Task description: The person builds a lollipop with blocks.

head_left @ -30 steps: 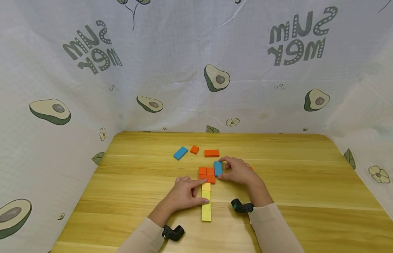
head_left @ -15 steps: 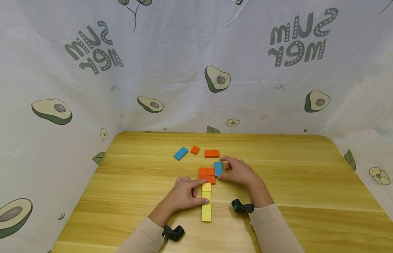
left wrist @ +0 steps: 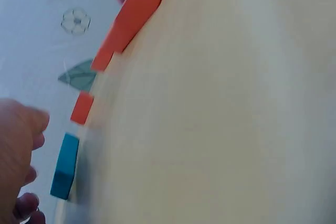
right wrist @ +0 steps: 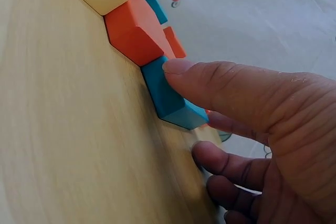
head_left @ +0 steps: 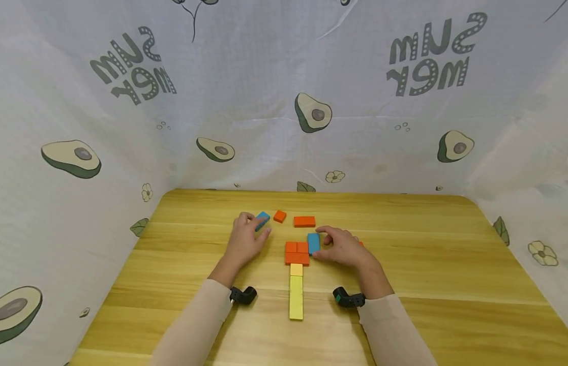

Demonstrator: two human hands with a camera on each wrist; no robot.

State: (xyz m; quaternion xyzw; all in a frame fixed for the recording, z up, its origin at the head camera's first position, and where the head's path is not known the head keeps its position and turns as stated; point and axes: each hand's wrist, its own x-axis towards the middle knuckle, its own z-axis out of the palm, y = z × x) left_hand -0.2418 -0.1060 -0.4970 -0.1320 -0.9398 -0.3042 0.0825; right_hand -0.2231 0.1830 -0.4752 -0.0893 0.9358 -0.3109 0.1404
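Observation:
My right hand (head_left: 345,248) pinches a blue wooden block (head_left: 313,244) between thumb and forefinger. That block lies against the right side of a group of orange blocks (head_left: 296,258). Below them a small pale yellow block (head_left: 296,270) and a long yellow-green piece (head_left: 296,299) continue in a line. My left hand (head_left: 244,241) reaches over another blue block (head_left: 263,218) at the far left, thumb and forefinger spread. In the left wrist view a gap shows between the fingers and this blue block (left wrist: 65,166).
A small orange block (head_left: 279,216) and an orange rectangular block (head_left: 304,221) lie behind the group on the wooden table (head_left: 425,264). Another orange piece (head_left: 361,244) is mostly hidden behind the right hand. A printed cloth (head_left: 265,76) hangs around the table.
My left hand has left the orange and yellow blocks and moved forward and left to the far blue block. The right hand keeps its pinch on its block in the same spot.

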